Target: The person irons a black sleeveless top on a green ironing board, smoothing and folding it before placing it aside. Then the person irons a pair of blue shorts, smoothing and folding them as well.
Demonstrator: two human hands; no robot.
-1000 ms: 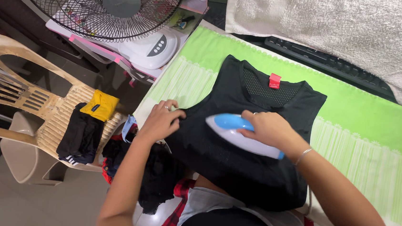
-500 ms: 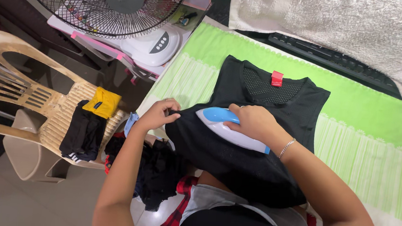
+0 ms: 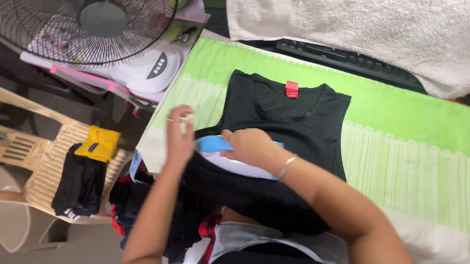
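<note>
Green cloth [image 3: 414, 129] spread over a padded surface, pale fringe pattern along its near part; a white towel [image 3: 366, 25] and a dark keyboard [image 3: 347, 60] lie along the far edge. Right hand [image 3: 250, 145] closed round the handle of a blue-and-white iron [image 3: 211, 146], which rests on the left side of a black sleeveless top [image 3: 302, 131] laid flat on the cloth. Left hand [image 3: 180, 136] sits at the top's left edge, fingers curled, blurred; whether it pinches the fabric cannot be told. A small red rectangular tag [image 3: 291, 89] is sewn at the back of the neckline, over a mesh panel. Against half a second ago the iron has slid left toward the garment's edge and the left hand has lifted and turned; the view has also swung, so the cloth's right end now shows. Most of the iron is hidden under the right hand. To the left, a beige plastic chair [image 3: 21, 149] holds folded clothes, a yellow piece [image 3: 99, 143] on a black one. A standing fan [image 3: 82, 16] is cut off at the top left.
</note>
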